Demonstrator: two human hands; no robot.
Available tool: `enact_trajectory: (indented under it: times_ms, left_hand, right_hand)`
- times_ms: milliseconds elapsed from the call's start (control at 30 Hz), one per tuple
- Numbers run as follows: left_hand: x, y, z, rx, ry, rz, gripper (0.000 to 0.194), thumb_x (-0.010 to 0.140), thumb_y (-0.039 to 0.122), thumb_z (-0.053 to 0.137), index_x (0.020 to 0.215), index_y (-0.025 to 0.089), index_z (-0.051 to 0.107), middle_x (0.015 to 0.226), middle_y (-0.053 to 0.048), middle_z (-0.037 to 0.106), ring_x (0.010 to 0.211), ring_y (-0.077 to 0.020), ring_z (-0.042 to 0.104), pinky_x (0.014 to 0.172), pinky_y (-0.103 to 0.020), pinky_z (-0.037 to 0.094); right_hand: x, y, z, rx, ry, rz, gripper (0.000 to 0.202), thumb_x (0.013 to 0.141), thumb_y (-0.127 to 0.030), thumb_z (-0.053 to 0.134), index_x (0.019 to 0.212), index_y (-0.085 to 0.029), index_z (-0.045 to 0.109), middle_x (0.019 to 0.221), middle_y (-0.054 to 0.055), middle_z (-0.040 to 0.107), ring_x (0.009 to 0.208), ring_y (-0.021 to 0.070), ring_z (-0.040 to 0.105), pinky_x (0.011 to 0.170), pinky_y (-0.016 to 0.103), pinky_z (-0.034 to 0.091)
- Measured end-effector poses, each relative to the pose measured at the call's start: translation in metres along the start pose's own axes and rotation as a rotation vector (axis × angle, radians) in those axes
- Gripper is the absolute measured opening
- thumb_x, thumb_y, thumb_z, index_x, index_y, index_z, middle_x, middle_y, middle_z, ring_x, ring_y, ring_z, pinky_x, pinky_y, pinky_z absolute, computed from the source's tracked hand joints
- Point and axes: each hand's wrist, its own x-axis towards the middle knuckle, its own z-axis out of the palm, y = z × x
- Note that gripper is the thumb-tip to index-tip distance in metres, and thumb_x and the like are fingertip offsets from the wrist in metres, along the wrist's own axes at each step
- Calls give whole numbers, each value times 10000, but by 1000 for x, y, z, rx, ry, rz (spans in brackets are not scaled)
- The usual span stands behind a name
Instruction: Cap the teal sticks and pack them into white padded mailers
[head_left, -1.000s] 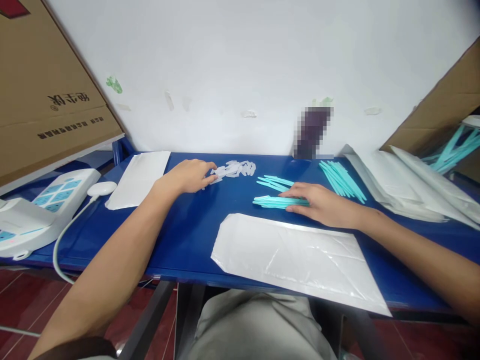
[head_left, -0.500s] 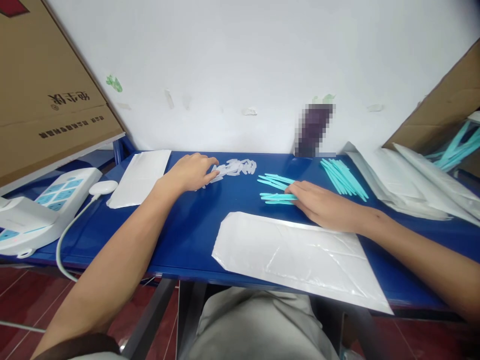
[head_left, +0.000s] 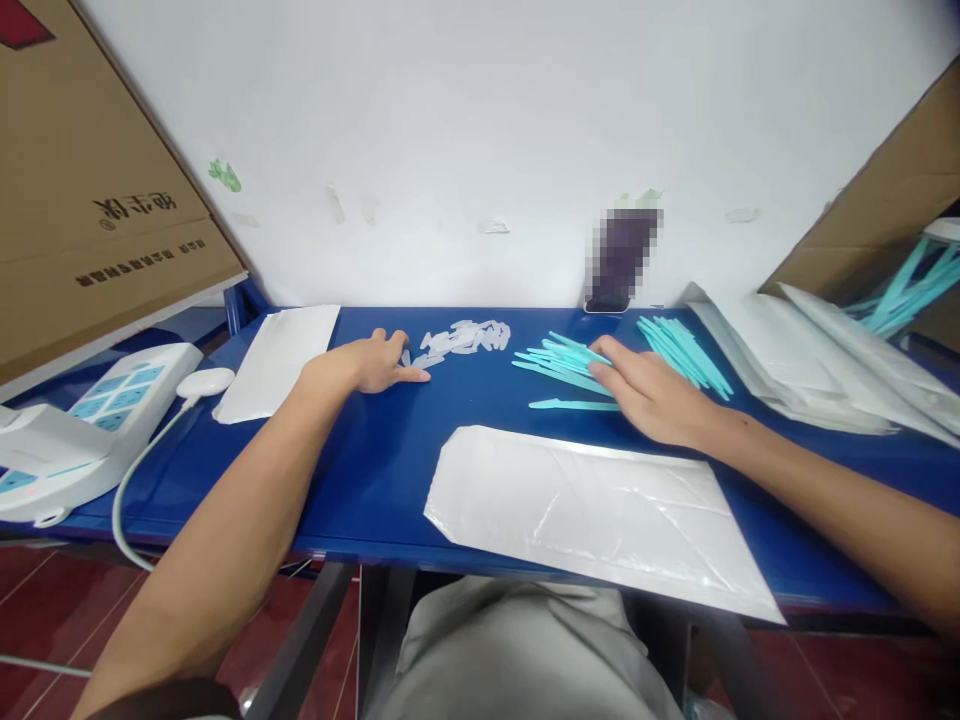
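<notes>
My left hand [head_left: 369, 362] rests on the blue table at the left end of a loose pile of small translucent white caps [head_left: 469, 338]. Its thumb and fingers are apart, and one cap lies between them, not gripped. Thin turquoise sticks that look like eyebrow razors [head_left: 553, 362] fan out to the left from my right hand [head_left: 649, 395]. My right thumb and fingers close on the ends of several of them. A single razor [head_left: 570, 405] lies apart, nearer to me, its right end by my right hand. Behind that hand lies another bundle of turquoise razors [head_left: 686, 355].
A white padded envelope [head_left: 585, 510] lies along the front edge. More envelopes [head_left: 810, 370] are stacked at right, beside a cardboard box [head_left: 885, 190] with turquoise sticks. At left are a white packet [head_left: 281, 360], a power strip [head_left: 127, 415] and a large carton [head_left: 90, 150]. A blurred phone-like object [head_left: 622, 260] leans on the wall.
My right hand has shifted slightly away from me and right; the two razor groups are now mostly one, with one razor left apart. My left hand has drawn slightly left, thumb lower.
</notes>
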Motion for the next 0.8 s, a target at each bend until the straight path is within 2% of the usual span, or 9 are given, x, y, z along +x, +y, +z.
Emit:
enact_trajectory:
  times_ms: [133, 233, 433, 600, 700, 800]
  left_hand:
    - [7, -5, 0, -69, -59, 80, 535, 948, 573, 463, 1313, 183, 490, 1070, -146, 732, 896, -286, 691, 748, -330, 486]
    - [8, -4, -1, -65, -14, 113, 328, 935, 420, 508, 1176, 204, 558, 1000, -104, 745, 815, -251, 693, 677, -297, 469]
    - [10, 1, 2, -17, 146, 206, 279, 900, 320, 543, 1149, 207, 597, 888, -75, 735, 706, -239, 676, 638, -296, 435]
    - [12, 8, 7, 41, 269, 232, 281, 919, 222, 490, 1166, 194, 621, 921, -98, 721, 796, -256, 684, 688, -310, 445]
    - [11, 13, 6, 19, 452, 232, 295, 950, 198, 439, 1181, 158, 618, 983, -132, 701, 846, -270, 672, 720, -336, 457]
    - [6, 24, 4, -164, 802, 436, 259, 998, 226, 414, 1177, 163, 591, 1034, -120, 664, 899, -240, 637, 797, -348, 474]
  right_hand:
    - [0, 3, 4, 3, 0, -27, 253, 1047, -448, 300, 870, -267, 297, 552, -56, 381, 498, 195, 417, 566, 328, 251]
    - [2, 6, 7, -29, -6, -72, 287, 1052, -469, 283, 851, -264, 286, 581, -41, 401, 530, 198, 423, 579, 332, 258]
    - [0, 2, 8, -3, -46, -127, 296, 1059, -464, 282, 840, -266, 306, 563, -48, 385, 504, 188, 412, 566, 330, 260]
    - [-2, -10, 12, 82, 14, -154, 298, 1061, -464, 293, 833, -271, 300, 551, -61, 355, 472, 173, 353, 542, 321, 253]
    - [-1, -12, 13, 118, 64, -121, 263, 1060, -447, 300, 872, -270, 351, 559, -52, 424, 488, 183, 442, 552, 316, 286]
    - [1, -8, 12, 139, 109, -96, 238, 1056, -435, 307, 909, -267, 391, 594, -33, 480, 541, 207, 538, 568, 314, 317]
